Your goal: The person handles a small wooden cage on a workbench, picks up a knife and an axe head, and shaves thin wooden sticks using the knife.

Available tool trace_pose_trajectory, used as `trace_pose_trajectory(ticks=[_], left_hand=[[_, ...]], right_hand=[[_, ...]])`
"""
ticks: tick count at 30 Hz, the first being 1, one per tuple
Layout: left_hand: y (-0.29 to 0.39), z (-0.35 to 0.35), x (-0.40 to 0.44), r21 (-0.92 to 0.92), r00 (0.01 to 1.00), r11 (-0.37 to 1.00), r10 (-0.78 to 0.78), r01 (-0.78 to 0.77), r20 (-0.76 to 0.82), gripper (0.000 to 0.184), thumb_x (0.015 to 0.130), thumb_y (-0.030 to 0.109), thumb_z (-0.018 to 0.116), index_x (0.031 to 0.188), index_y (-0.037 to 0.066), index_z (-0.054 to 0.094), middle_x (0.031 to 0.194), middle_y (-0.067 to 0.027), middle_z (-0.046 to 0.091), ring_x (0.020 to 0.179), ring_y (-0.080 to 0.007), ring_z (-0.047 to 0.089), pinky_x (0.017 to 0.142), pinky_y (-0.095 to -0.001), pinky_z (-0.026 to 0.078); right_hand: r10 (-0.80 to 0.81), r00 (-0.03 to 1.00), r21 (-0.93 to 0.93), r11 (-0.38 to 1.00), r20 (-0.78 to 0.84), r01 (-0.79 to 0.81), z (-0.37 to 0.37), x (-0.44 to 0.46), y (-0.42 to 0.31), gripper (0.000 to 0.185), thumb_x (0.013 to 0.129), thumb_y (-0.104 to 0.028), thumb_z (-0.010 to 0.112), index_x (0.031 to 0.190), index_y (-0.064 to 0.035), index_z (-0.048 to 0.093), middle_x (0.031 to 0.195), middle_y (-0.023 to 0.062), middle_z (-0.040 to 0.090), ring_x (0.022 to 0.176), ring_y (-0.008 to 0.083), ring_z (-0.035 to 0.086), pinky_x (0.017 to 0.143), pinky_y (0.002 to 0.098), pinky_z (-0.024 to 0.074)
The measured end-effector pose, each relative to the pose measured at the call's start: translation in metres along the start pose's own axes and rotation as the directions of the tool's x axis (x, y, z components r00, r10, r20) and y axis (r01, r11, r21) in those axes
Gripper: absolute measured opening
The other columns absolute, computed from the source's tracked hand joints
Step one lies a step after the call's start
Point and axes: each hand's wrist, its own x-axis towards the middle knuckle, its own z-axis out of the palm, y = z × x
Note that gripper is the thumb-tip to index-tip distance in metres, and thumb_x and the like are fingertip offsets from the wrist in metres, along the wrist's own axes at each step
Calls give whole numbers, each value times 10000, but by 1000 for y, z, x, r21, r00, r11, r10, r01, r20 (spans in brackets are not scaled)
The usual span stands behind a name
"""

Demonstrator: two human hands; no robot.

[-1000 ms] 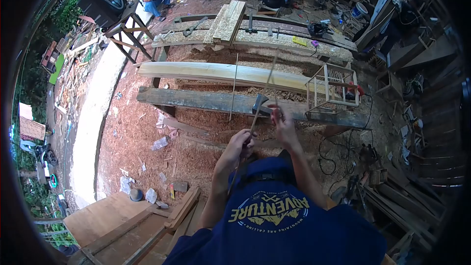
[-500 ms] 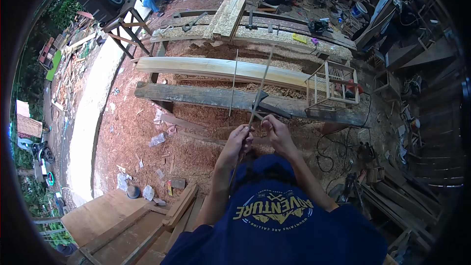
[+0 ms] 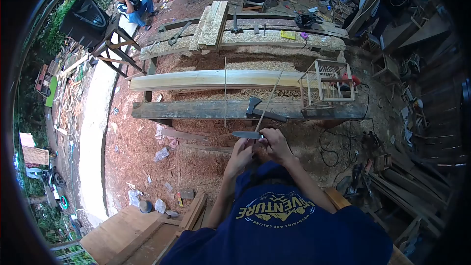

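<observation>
My left hand [image 3: 239,155] is closed around the lower part of a thin wooden stick [image 3: 271,96], which slants up and away to the right. My right hand [image 3: 276,143] grips a knife by its handle, mostly hidden in the fingers. The knife's blade [image 3: 245,135] points left and crosses the stick just above my left hand. Beyond my hands, a hatchet [image 3: 254,105] rests on the weathered beam [image 3: 196,110]. Another thin stick [image 3: 225,81] lies across that beam and the pale plank [image 3: 171,80] behind it.
A small slatted wooden frame [image 3: 321,88] stands on the beams at the right. Boards [image 3: 212,24], a hammer [image 3: 235,22] and a yellow object [image 3: 288,35] lie on the far bench. Cables [image 3: 326,152] trail on the right floor. Two people sit at the back.
The knife blade has turned broadside, now pointing left across the stick. The held stick's far end has moved right and nearer. The whole view has shifted slightly.
</observation>
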Motion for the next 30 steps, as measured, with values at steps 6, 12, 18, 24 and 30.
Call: trace_pose_trajectory(ticks=[6, 12, 18, 24, 30], left_hand=[[-20, -4, 50, 630, 903, 704, 430, -329, -9, 202, 1044, 188, 487, 1089, 37, 612, 747, 29, 492, 603, -60, 423, 528, -239, 359], [40, 7, 38, -37, 949, 951, -309, 307, -60, 287, 1078, 314, 453, 902, 105, 540, 681, 69, 399, 563, -32, 377, 491, -222, 308], [33, 23, 96, 22, 971, 987, -153, 160, -184, 300, 1068, 376, 474, 913, 125, 532, 627, 80, 367, 481, -29, 319, 407, -225, 232], [62, 72, 149, -4, 992, 1000, -15, 15, -128, 240, 1082, 268, 448, 974, 83, 555, 719, 66, 402, 601, -37, 365, 519, -233, 295], [29, 95, 189, 693, 859, 641, 508, -330, -62, 232, 1044, 182, 461, 969, -30, 520, 716, -131, 509, 673, -194, 509, 642, -411, 444]], right_hand=[[-77, 995, 2, 997, -70, 78, -14, 47, 28, 210, 948, -276, 564, 946, -66, 583, 828, 135, 591, 818, 353, 580, 735, 442, 419], [177, 929, -204, 946, -326, -252, -67, 98, 163, 90, 853, -81, 587, 934, -71, 626, 878, 152, 668, 842, 363, 629, 754, 471, 449], [105, 982, -87, 989, -160, -120, -82, 130, 136, 173, 926, -231, 618, 958, -61, 629, 868, 152, 652, 866, 368, 621, 781, 482, 450], [-153, 988, 115, 982, 33, 148, -98, 148, 116, 250, 947, -287, 584, 1025, -51, 615, 862, 182, 646, 853, 392, 622, 784, 480, 458], [-206, 978, 170, 966, 35, 197, -109, 150, 141, 359, 967, -388, 536, 1046, -43, 594, 892, 190, 636, 875, 396, 627, 784, 468, 468]])
